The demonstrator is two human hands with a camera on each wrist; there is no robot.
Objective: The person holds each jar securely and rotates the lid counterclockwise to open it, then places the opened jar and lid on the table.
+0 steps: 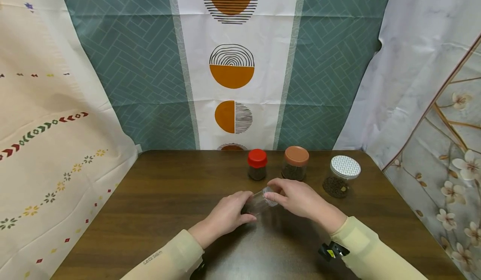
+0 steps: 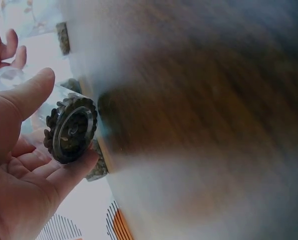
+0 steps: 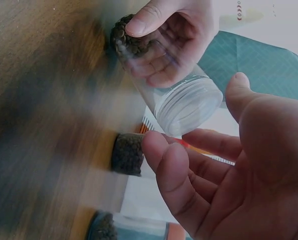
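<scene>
My left hand (image 1: 227, 213) grips a clear jar (image 1: 258, 204), tilted low over the table, with thumb and fingers round its lower body. Dark bean-like pieces (image 2: 53, 122) gather at the jar's base. Its other end, a translucent ribbed rim (image 3: 193, 107), points towards my right hand (image 1: 300, 198). In the right wrist view the right fingers (image 3: 173, 170) are spread and loosely bent around that end, the thumb standing apart from it on the far side. Nothing lies in the right palm.
Behind the hands stand a jar with a red lid (image 1: 257, 159), one with an orange-brown lid (image 1: 296, 156) and, farther right, one with a white patterned lid (image 1: 345, 167). All hold dark pieces. The brown table (image 1: 169, 188) ends at a hanging cloth (image 1: 150, 62) at the back.
</scene>
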